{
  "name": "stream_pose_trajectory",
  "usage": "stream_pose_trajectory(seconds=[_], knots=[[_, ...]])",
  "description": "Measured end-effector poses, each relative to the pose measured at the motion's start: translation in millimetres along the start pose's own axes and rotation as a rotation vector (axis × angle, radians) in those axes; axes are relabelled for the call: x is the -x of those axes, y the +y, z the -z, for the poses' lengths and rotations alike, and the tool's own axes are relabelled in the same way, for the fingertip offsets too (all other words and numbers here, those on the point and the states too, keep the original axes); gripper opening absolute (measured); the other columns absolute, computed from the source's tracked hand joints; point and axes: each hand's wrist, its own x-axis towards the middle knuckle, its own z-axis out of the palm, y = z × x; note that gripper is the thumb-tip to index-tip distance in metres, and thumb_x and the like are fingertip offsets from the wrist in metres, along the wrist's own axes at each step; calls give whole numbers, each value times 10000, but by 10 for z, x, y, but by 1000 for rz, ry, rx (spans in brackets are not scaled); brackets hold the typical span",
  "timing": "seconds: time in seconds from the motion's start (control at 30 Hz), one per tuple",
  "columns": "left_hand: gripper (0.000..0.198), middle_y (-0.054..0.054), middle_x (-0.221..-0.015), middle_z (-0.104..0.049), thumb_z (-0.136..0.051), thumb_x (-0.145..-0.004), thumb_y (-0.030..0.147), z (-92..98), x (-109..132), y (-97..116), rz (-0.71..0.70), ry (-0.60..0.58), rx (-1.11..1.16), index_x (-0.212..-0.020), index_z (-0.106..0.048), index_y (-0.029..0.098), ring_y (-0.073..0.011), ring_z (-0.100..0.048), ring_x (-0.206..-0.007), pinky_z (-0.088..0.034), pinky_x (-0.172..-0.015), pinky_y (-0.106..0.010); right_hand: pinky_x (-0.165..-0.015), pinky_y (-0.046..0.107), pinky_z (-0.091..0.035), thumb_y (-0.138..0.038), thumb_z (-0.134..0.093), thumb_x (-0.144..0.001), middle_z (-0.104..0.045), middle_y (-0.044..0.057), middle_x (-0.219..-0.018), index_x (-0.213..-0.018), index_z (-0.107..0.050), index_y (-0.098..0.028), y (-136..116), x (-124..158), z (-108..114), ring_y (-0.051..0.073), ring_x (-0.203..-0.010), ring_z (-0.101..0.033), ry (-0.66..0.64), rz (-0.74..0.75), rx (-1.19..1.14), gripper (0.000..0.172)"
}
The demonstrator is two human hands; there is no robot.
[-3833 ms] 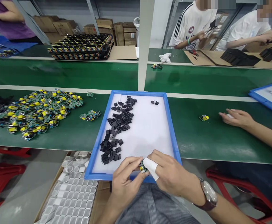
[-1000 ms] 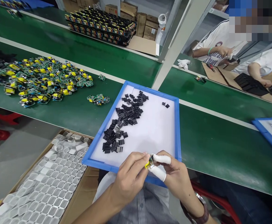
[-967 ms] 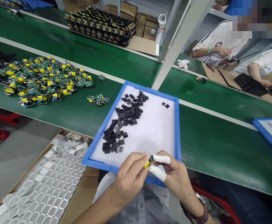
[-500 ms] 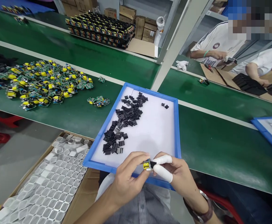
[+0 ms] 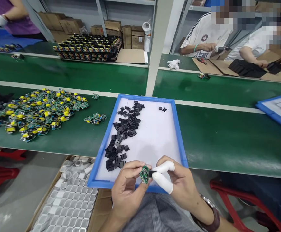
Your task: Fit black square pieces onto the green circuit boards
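Observation:
My left hand (image 5: 128, 185) grips a small green circuit board (image 5: 144, 174) by its edges, the component-studded green face turned up towards me. My right hand (image 5: 176, 180), with white finger cots on thumb and forefinger, pinches a small black plastic piece (image 5: 151, 173) against the board's right side. Whether the piece is seated on the board cannot be made out. Both hands are over the near edge of a blue-rimmed white tray (image 5: 179, 135). Many similar black plastic pieces (image 5: 128, 125) lie along the tray's left side, and two sit near its far right corner.
On the green bench (image 5: 215, 138), a heap of circuit boards (image 5: 43, 112) with yellow parts lies left. A carton of white plastic housings (image 5: 70, 196) stands below, left. Beyond are stacked black trays (image 5: 87, 48), a post (image 5: 156, 48) and co-workers. Another blue tray (image 5: 280, 111) is far right.
The board has been turned in my left hand: its yellow parts faced me before, now its green face does. My right hand still pinches the black piece. The camera view has shifted.

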Motion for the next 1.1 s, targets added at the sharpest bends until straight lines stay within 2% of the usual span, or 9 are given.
stream_pose_trajectory(seconds=[0.53, 0.73, 0.87, 0.97, 1.1], knots=[[417, -69, -1177, -638, -683, -814, -86, 29, 9, -20, -17, -37, -9, -1109, -666, 208, -237, -763, -1025, -690, -809, -379, -682, 320, -480, -126, -715, -885, -628, 24, -813, -900, -723, -227, 50, -32, -55, 178, -729, -594, -8, 41, 40, 102], [440, -75, -1175, -654, -691, -811, -84, 63, 22, -43, -38, -58, -95, -1126, -667, 221, -237, -752, -1037, -681, -833, -394, -707, 313, -478, -154, -729, -881, -626, 19, -821, -848, -692, -215, 50, -40, -43, 175, -742, -591, -60, -82, -11, 79], [469, -77, -1162, -669, -682, -807, -95, 50, 26, -32, -48, -86, -110, -1147, -669, 227, -244, -753, -1037, -670, -857, -412, -663, 285, -449, -133, -705, -876, -621, 9, -785, -815, -659, -202, -52, -54, 32, 161, -711, -565, -136, -122, 111, 102], [498, -91, -1160, -684, -675, -799, -111, 34, 19, -8, -70, -121, -157, -1172, -671, 218, -248, -751, -1044, -665, -861, -405, -658, 283, -443, -95, -659, -883, -616, 8, -793, -811, -650, -205, -127, -65, 94, 159, -714, -568, -191, -92, 260, 132], [498, -89, -1158, -689, -657, -805, -107, 31, 17, 4, -77, -107, -205, -1175, -674, 227, -232, -741, -1048, -658, -850, -365, -724, 294, -482, -89, -622, -918, -654, 24, -894, -951, -696, -229, -129, -62, 125, 173, -795, -614, -220, -19, 319, 162]])
